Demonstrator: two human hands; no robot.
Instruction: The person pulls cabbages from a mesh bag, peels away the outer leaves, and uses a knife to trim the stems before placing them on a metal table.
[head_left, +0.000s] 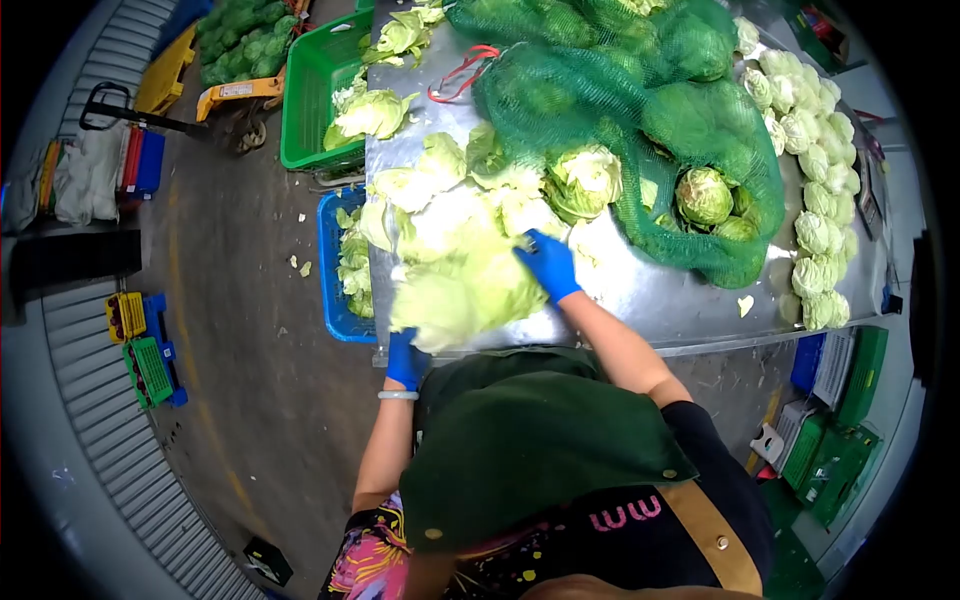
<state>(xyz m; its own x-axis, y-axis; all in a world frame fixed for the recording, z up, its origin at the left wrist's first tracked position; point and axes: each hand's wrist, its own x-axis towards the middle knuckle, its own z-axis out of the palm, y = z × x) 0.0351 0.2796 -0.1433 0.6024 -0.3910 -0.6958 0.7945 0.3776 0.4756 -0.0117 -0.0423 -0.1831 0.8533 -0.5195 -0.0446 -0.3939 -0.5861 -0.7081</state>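
Note:
Loose pale-green cabbage leaves [455, 295] are gathered in a bunch at the near left edge of the metal table [650, 300]. My right hand [550, 265], in a blue glove, grips the bunch from its right side with curled fingers. Below the table edge, my left hand [405, 360], also gloved in blue, holds the same leaves from the lower left; its fingers are mostly hidden behind them. More leaves lie spread beyond the bunch. A cabbage head [583, 183] rests just past my right hand, beside a green mesh bag [700, 140] with cabbages inside.
Trimmed cabbages [822, 235] stand in rows along the table's right side. Left of the table are a blue crate [328, 265] with leaves in it and a green crate [310, 95]. A red tie [465, 75] lies by the mesh. A pallet jack [240, 92] stands on the floor.

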